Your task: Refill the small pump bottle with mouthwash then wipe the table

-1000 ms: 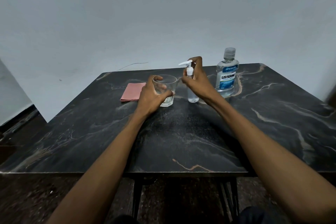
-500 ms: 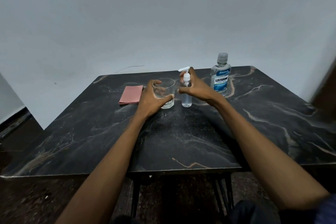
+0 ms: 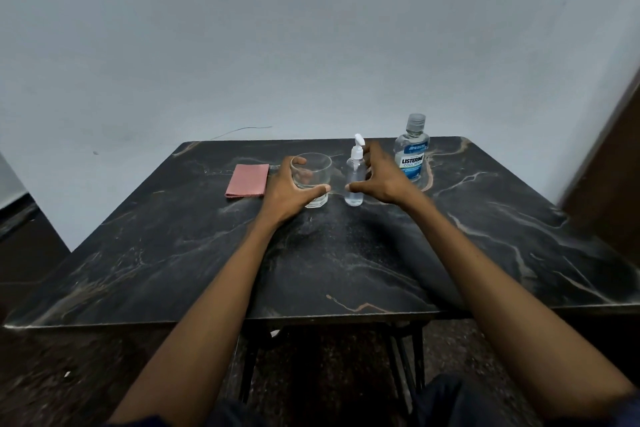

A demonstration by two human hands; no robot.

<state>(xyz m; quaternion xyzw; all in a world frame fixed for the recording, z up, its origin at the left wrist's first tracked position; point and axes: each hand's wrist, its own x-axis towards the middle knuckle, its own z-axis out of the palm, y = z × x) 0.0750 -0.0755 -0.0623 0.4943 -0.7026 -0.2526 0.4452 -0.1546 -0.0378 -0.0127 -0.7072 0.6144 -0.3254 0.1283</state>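
Left hand [image 3: 284,191]: it holds the glass [image 3: 311,184] from the left side — the thumb lies across the front of the glass and the fingers curl around the back rim.
Right hand [image 3: 382,174]: fingers spread and mostly straight, thumb stretched toward the small pump bottle [image 3: 355,178]. The hand is just beside the bottle on its right; if it touches the bottle, I cannot tell. It grips nothing.
Small pump bottle: upright on the table [image 3: 346,260], between the glass and the mouthwash bottle [image 3: 412,152], with the white pump head still on top.
Mouthwash bottle: upright behind the right hand, cap on, near the far edge of the table.
Glass: standing on the table — it looks nearly empty.
Pink cloth [image 3: 248,180]: folded flat, left of the glass, apart from it.
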